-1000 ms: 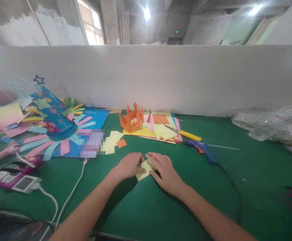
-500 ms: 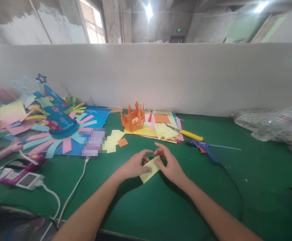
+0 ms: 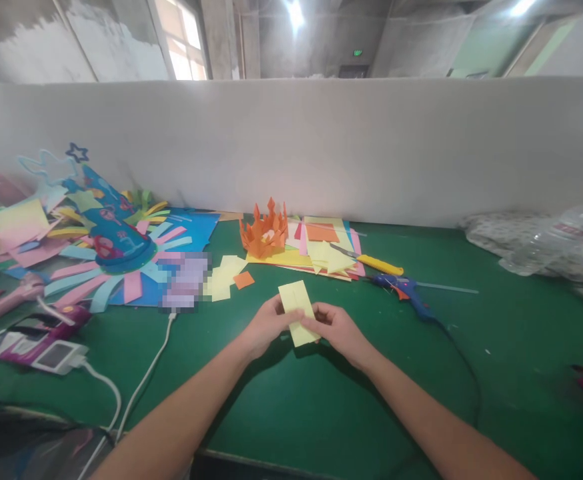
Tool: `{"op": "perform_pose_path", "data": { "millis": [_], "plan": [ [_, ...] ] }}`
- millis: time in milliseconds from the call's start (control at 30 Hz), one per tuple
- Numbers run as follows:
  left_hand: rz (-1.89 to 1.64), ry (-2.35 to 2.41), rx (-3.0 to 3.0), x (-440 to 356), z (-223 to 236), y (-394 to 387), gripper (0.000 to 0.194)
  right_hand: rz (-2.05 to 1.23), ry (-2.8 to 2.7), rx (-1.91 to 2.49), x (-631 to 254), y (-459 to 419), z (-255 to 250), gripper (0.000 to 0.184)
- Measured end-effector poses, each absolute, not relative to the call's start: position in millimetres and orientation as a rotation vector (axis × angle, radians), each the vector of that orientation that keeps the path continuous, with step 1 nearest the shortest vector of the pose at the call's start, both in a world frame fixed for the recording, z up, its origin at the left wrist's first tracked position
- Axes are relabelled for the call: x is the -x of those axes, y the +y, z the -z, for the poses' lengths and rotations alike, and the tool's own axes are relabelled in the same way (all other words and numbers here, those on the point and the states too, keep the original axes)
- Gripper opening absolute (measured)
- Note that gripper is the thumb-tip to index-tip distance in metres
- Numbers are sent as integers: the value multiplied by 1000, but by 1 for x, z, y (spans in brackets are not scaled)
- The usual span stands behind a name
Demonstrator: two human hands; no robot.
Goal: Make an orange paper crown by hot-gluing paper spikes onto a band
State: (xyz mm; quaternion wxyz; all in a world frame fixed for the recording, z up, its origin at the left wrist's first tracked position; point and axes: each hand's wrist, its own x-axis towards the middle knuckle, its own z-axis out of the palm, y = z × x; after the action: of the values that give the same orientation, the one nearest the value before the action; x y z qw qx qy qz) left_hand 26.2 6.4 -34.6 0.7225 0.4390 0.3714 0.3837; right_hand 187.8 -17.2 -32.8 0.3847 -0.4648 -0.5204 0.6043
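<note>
A folded piece of pale yellow paper [image 3: 295, 297] is held up above the green table, its long side pointing away from me. My left hand [image 3: 267, 325] grips its left edge with the thumb on top. From the right, my right hand [image 3: 340, 328] pinches it too, thumb on the front and fingers behind. A faint crease line runs along the paper's upper half. Beyond the hands lie a small orange paper square [image 3: 244, 280] and several loose yellow sheets [image 3: 223, 277]. An orange folded-paper crown [image 3: 264, 233] stands on stacked coloured paper farther back.
A yellow utility knife [image 3: 380, 265] and a blue glue gun [image 3: 405, 293] with its cord lie right of centre. On the left stand a blue decorated cone hat [image 3: 119, 237], paper strips and a white power strip [image 3: 54, 357]. A plastic bottle [image 3: 556, 237] lies far right.
Pressed flat on the table earlier, the yellow paper has been lifted and turned so its long side points away from me. Both hands rose with it and now grip its sides.
</note>
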Motion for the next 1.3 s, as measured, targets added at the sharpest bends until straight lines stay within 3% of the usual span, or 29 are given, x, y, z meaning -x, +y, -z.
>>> {"op": "perform_pose_path", "data": {
  "millis": [1300],
  "plan": [
    [-839,1004,-1079,-24,37,8,42,-1423,-1474,1331,-183,-22,33,47]
  ]
}}
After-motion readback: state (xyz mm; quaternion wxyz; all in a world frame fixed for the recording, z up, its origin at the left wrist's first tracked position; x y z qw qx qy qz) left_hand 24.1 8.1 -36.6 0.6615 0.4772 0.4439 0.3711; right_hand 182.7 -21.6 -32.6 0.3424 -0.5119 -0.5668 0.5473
